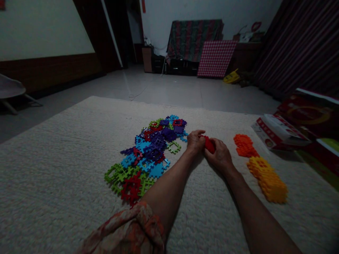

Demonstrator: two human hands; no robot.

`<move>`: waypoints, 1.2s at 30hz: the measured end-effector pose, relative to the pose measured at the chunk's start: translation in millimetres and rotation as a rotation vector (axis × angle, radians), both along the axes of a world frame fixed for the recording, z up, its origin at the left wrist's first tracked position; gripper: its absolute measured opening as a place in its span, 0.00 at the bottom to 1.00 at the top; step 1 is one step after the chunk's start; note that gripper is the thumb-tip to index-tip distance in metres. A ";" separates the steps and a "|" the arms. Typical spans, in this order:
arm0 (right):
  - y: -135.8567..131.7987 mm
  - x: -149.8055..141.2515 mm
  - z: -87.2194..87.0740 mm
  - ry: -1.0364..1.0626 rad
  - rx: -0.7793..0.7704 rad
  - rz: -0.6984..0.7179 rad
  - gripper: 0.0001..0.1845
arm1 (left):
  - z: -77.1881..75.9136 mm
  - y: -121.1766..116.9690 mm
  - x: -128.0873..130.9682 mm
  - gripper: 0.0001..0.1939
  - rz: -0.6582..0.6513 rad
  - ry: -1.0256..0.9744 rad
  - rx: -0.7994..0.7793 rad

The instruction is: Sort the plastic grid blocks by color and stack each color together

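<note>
Out over the mat, both hands meet at a small stack of red interlocking plastic tiles (pixel 209 144). My right hand (pixel 219 155) is closed around the stack from the right. My left hand (pixel 196 141) pinches its left end, with one finger stretched out above; part of its grip is hidden. Left of my hands lies a loose pile of purple, blue, green and red tiles (pixel 156 143). A lone green frame-shaped tile (pixel 174 147) rests at the pile's edge, nearest my left hand. To the right are a row of orange tiles (pixel 244 144) and a row of yellow tiles (pixel 267 180).
A pale textured mat (pixel 66 169) covers the floor. Beyond the tile rows, a red and white box (pixel 278 134) and larger dark red boxes (pixel 312 109) stand at the right. A low chair (pixel 12 88) is at the far left. A draped cabinet (pixel 194 42) stands by the back wall.
</note>
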State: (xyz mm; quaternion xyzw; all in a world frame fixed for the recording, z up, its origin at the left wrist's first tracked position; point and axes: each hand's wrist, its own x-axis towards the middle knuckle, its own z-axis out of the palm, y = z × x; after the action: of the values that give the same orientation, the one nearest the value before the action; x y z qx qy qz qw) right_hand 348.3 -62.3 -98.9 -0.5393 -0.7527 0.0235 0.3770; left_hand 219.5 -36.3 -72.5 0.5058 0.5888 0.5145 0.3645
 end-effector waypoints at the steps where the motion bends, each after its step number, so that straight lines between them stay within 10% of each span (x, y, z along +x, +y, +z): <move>1: -1.2 -2.7 -0.1 0.000 -0.003 -0.025 0.24 | 2.4 -1.2 0.4 0.20 -0.004 0.008 -0.011; 7: -16.2 -37.0 8.7 0.089 -0.045 0.000 0.20 | 28.6 -23.1 -21.7 0.21 0.012 0.202 -0.027; 16: -47.5 -88.1 23.3 0.313 -0.145 0.249 0.33 | 57.4 -58.2 -121.4 0.17 0.126 0.586 0.008; 23: -60.5 -59.9 16.0 0.674 -0.213 -0.071 0.24 | 52.5 -28.6 -195.6 0.20 0.316 0.864 -0.169; 36: -60.0 -60.8 16.3 0.584 -0.202 -0.025 0.17 | 48.4 -11.2 -203.4 0.21 0.266 0.945 -0.376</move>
State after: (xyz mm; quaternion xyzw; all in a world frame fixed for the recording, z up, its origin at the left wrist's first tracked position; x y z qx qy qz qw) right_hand 287.5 -122.3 -82.6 -0.5538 -0.5996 0.2477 0.5220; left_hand 16.2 -47.5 -24.1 0.5295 0.8302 0.1573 0.0752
